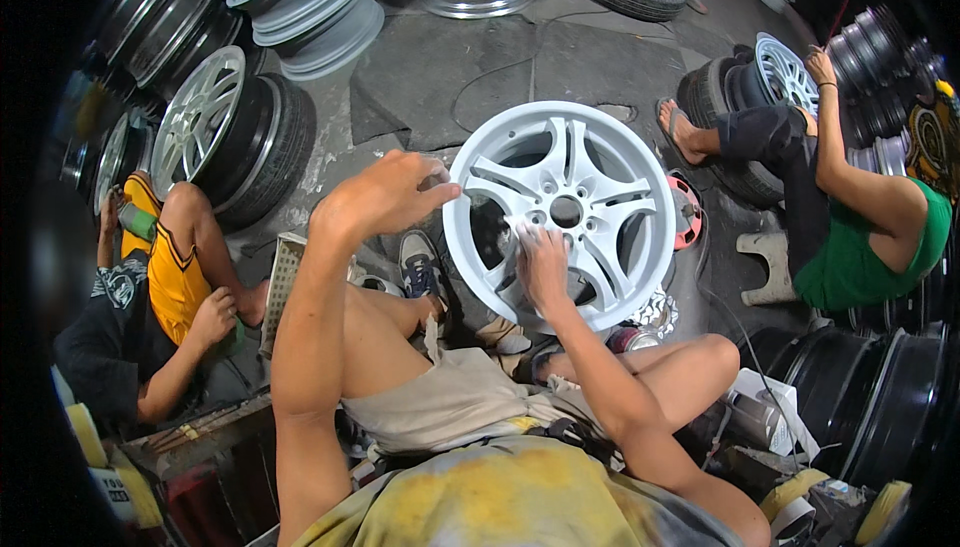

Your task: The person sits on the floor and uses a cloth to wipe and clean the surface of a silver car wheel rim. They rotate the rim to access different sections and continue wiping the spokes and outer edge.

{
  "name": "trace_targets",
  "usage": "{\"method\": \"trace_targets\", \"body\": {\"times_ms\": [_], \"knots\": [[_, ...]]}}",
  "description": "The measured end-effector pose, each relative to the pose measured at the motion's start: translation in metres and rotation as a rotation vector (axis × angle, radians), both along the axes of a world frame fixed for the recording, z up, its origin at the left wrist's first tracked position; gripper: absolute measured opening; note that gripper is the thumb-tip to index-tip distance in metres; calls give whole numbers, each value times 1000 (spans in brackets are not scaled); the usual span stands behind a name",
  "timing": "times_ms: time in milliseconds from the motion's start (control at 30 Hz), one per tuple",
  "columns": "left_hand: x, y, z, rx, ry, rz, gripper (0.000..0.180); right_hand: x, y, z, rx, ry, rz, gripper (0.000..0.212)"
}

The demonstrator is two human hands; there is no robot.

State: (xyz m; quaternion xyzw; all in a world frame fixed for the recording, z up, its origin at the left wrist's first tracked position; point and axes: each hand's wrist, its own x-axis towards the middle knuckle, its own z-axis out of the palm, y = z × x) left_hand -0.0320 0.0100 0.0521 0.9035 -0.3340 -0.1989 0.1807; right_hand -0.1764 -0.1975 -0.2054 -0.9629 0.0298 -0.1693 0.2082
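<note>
A white-coated alloy wheel rim (566,134) with several paired spokes lies in front of my knees, its face up. My left hand (400,187) is at the rim's left edge, fingers bent and thumb apart, with nothing visible in it. Whether its fingertips touch the edge I cannot tell. Over the lower-left spokes, beside the hub, is my right hand (545,267), its whitened fingers drawn together and pointing down. Anything under those fingertips is hidden, and they look slightly blurred.
To the left, a person in yellow shorts (172,292) sits near a leaning rim (200,122) and tyre. On the right, a person in a green top (890,247) handles another rim (785,72). Stacked rims (310,12) stand behind. A red round object (686,212) lies beside my rim.
</note>
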Motion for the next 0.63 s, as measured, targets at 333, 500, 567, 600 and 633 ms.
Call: {"method": "trace_targets", "body": {"times_ms": [333,500,567,600,633], "knots": [[0,1,0,-20,17,-33,37,15,2,-13,48,-17,-118,45],[0,2,7,-18,-2,10,36,26,-1,-15,96,-34,-130,39],[3,8,-5,-66,31,-28,37,33,2,-23,169,-3,-123,44],[2,7,-4,-24,60,-5,36,26,2,-30,185,10,-102,47],[-2,2,8,16,92,15,35,13,3,-38,198,27,-84,51]]}}
